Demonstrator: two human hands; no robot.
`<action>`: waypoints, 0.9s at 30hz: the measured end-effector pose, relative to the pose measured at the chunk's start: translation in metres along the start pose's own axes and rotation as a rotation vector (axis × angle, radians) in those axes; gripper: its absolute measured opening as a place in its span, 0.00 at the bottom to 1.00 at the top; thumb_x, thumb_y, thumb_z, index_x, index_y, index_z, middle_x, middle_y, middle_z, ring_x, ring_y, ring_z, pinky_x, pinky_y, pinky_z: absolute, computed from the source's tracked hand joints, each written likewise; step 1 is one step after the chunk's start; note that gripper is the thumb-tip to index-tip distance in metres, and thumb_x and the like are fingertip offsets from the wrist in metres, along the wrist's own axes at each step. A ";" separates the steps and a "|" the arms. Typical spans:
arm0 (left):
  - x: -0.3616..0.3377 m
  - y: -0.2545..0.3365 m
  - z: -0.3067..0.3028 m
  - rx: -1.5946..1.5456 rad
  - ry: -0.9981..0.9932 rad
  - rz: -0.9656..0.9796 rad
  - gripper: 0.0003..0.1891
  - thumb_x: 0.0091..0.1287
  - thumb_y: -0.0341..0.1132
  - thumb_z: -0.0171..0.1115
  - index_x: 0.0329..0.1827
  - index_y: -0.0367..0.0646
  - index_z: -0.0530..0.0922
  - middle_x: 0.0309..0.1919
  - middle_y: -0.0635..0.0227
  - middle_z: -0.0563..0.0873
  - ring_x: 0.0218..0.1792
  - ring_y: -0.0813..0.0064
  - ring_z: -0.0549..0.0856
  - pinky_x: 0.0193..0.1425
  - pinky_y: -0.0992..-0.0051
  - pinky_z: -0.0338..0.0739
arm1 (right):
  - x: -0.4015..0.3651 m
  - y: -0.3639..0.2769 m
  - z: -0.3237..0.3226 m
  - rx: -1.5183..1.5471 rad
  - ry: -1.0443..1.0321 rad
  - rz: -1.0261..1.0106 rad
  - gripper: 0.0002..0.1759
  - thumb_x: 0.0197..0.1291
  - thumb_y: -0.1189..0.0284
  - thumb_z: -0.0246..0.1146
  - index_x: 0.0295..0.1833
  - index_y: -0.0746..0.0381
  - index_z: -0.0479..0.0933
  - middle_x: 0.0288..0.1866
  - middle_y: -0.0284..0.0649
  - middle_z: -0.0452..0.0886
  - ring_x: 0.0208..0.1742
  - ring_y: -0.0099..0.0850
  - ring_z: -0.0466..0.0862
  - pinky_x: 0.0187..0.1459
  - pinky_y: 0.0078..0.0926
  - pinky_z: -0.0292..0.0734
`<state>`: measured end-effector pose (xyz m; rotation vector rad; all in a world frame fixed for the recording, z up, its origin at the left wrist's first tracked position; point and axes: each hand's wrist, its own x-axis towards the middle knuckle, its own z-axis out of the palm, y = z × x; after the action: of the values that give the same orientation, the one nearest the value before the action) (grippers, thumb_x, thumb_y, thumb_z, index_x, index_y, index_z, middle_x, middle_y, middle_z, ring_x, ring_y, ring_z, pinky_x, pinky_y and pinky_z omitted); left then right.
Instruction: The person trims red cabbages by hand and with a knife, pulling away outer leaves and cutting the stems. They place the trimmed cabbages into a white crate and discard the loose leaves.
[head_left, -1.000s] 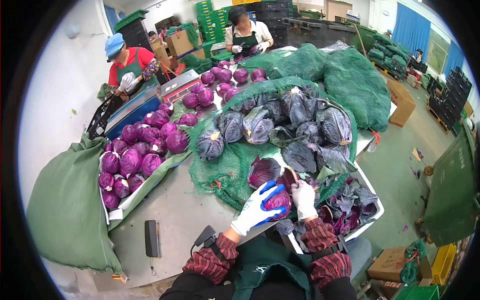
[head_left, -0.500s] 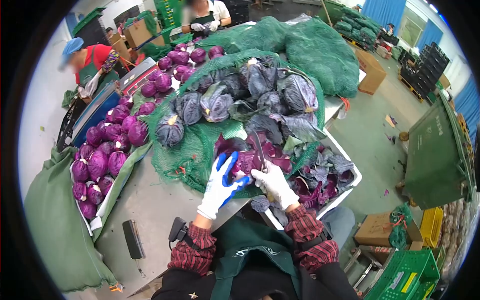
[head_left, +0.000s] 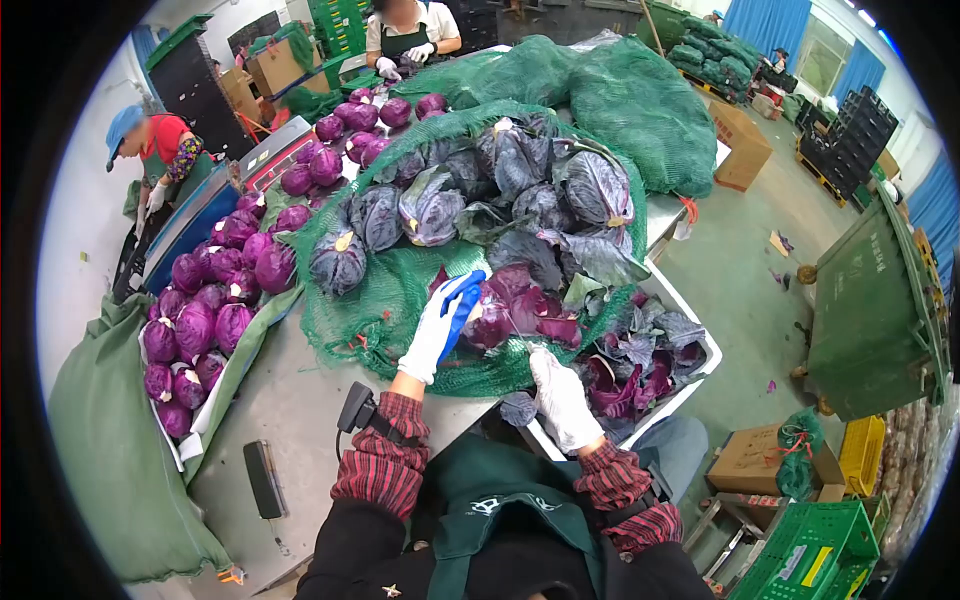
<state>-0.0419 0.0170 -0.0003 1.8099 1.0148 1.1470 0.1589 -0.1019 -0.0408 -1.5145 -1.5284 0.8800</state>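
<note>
My left hand [head_left: 442, 322], in a white glove with blue palm, lies along the left side of a red cabbage [head_left: 488, 322] and holds it, fingers together. My right hand [head_left: 563, 402], in a white glove, is closed round a knife [head_left: 516, 328]; its thin blade points up and left at the cabbage, and the handle is hidden in the fist. Loose purple leaves [head_left: 530, 300] lie behind and right of the cabbage. Under it spreads a green mesh bag [head_left: 400, 275], with several dark, untrimmed cabbages [head_left: 432, 208] just beyond.
A white bin [head_left: 712, 352] of leaves stands at right front. Trimmed purple cabbages [head_left: 235, 260] are heaped at left, near a black case [head_left: 264, 478] on the metal table [head_left: 330, 420]. Two people work across the table. A green wheeled bin [head_left: 870, 300] stands right.
My left hand has moved up, its spread fingers now together along the cabbage. My right hand has drawn down and right, tilting the knife lower. The co-worker at left leans further left.
</note>
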 end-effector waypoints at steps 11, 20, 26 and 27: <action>-0.011 0.014 0.013 0.159 0.056 0.066 0.18 0.70 0.37 0.59 0.59 0.39 0.79 0.56 0.58 0.82 0.58 0.62 0.80 0.66 0.68 0.70 | 0.046 -0.040 0.004 -0.057 -0.055 -0.002 0.33 0.74 0.52 0.46 0.78 0.51 0.51 0.27 0.50 0.83 0.24 0.48 0.82 0.32 0.40 0.76; -0.017 0.017 0.011 0.174 0.054 0.084 0.19 0.71 0.39 0.58 0.60 0.38 0.78 0.57 0.57 0.82 0.60 0.61 0.79 0.68 0.67 0.69 | 0.068 -0.023 -0.015 0.282 -0.139 0.131 0.30 0.71 0.47 0.51 0.69 0.53 0.72 0.41 0.42 0.85 0.18 0.24 0.76 0.29 0.25 0.75; -0.021 0.018 0.011 0.136 0.019 0.098 0.20 0.68 0.39 0.60 0.60 0.40 0.79 0.58 0.55 0.81 0.61 0.57 0.78 0.67 0.65 0.69 | 0.062 -0.047 -0.011 0.213 -0.098 0.110 0.24 0.59 0.58 0.68 0.48 0.68 0.74 0.31 0.42 0.80 0.23 0.24 0.80 0.32 0.26 0.76; -0.022 0.018 0.011 0.153 -0.012 0.111 0.20 0.68 0.40 0.61 0.61 0.42 0.79 0.59 0.55 0.80 0.62 0.56 0.77 0.68 0.64 0.69 | 0.068 -0.044 -0.014 0.151 -0.148 0.095 0.21 0.57 0.60 0.69 0.41 0.67 0.74 0.29 0.42 0.79 0.24 0.24 0.80 0.32 0.27 0.76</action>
<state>-0.0336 -0.0116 0.0050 2.0131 1.0299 1.1501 0.1538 -0.0365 0.0089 -1.4492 -1.4667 1.1587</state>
